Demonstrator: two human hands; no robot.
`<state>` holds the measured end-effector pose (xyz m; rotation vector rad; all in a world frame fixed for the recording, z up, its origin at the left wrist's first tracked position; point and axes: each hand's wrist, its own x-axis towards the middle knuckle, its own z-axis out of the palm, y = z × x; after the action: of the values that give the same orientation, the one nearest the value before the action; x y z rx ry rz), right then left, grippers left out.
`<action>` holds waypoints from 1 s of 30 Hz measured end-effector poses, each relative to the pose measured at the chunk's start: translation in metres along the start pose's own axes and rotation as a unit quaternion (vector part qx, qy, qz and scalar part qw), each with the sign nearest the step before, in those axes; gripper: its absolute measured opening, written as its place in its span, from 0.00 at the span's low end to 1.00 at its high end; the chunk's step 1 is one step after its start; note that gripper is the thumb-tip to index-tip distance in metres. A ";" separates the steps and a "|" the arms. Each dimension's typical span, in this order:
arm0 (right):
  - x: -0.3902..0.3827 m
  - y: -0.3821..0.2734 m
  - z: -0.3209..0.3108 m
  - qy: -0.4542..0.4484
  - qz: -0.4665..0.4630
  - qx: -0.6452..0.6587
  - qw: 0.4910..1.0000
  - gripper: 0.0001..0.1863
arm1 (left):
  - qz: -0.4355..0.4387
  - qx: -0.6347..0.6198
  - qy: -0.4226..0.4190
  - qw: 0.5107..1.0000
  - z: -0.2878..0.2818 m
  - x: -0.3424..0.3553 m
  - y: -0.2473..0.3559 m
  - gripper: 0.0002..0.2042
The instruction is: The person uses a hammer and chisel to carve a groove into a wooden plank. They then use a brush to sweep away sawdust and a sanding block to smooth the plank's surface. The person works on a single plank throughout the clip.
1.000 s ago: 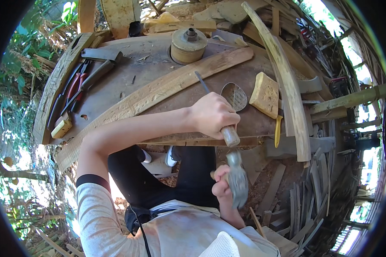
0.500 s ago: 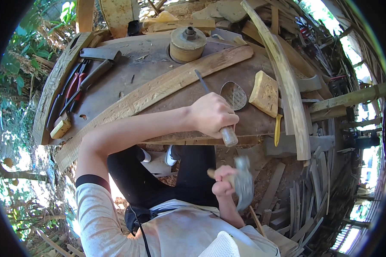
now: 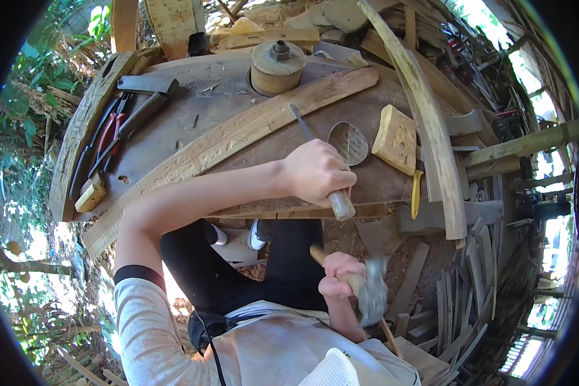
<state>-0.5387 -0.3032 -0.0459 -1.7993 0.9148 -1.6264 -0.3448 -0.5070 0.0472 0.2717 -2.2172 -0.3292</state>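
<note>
My left hand (image 3: 318, 172) is wrapped round a chisel (image 3: 342, 207), whose wooden handle end sticks out on the near side. The chisel's narrow metal blade slants away to the far left, its tip over the long curved wooden plank (image 3: 238, 136) that lies across the table. Lower right, off the table's near edge, my right hand (image 3: 339, 275) grips a hammer (image 3: 372, 293) by its wooden handle. Motion smears the hammer's metal head, which is apart from the chisel. A flat oval piece (image 3: 348, 143) with a mesh-like surface lies just right of my left hand.
On the brown table (image 3: 161, 151), red-handled pliers (image 3: 114, 132) and a hatchet-like tool (image 3: 149, 85) lie left. A round wooden block (image 3: 278, 69) with a metal nut stands at the back. Right are a wooden block (image 3: 394, 140), yellow-handled tool (image 3: 417, 193) and long curved pole (image 3: 431, 122).
The hammer in my right hand has shifted slightly right and toward my body, away from the chisel handle. My left hand and the chisel stay nearly in place.
</note>
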 end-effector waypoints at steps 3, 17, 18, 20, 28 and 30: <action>0.009 -0.001 0.001 -0.039 0.092 -0.079 0.992 0.15 | 0.010 -0.011 0.007 1.000 0.001 0.000 -0.001 0.11; -0.020 0.011 -0.018 -0.065 0.158 -0.047 0.984 0.19 | -0.014 -0.004 0.044 0.999 -0.012 0.003 0.008 0.09; -0.024 0.014 -0.019 -0.052 0.157 -0.049 0.985 0.17 | -0.016 -0.003 0.049 0.999 -0.014 0.003 0.010 0.08; -0.029 0.020 -0.021 -0.050 0.155 -0.044 0.986 0.14 | -0.021 0.001 0.051 0.998 -0.019 0.001 0.013 0.08; -0.019 0.015 -0.028 -0.093 0.099 -0.119 0.984 0.14 | -0.037 -0.011 -0.019 0.999 -0.041 -0.021 0.043 0.09; -0.015 0.009 -0.025 -0.100 0.112 -0.106 0.983 0.11 | -0.062 0.002 -0.066 0.996 -0.042 -0.021 0.049 0.10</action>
<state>-0.5655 -0.2962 -0.0591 -1.8812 1.1844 -1.2231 -0.3031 -0.4601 0.0731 0.4007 -2.3357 -0.4194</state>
